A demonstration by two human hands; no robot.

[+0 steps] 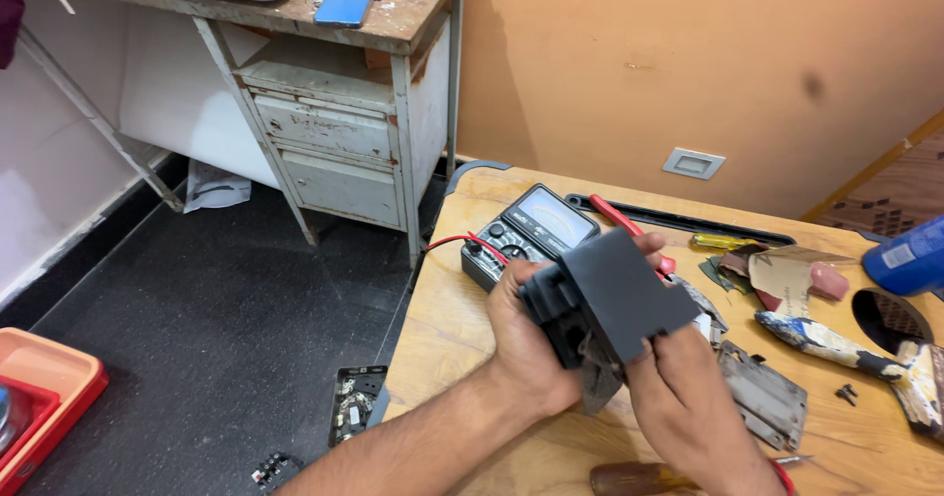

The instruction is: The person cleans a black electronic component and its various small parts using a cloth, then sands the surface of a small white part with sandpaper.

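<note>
Both hands grip a dark grey plastic housing (610, 294) just in front of the analog multimeter (531, 233). The left hand (526, 344) wraps its left end, fingers curled. The right hand (678, 398) pinches its lower edge from beneath.

Single view only, from camera on my head. Looks down and forward, tilted a little, over wooden workbench (462, 329) at lower right. My left hand (526, 344) and right hand (678, 398) sit close below lens, near frame centre, forearms entering from bottom edge. Farther off: dark floor (216, 299) at left, worn metal desk (334, 142) at top left, orange wall (688, 54) across top right. No second view, so no shared part.
</note>
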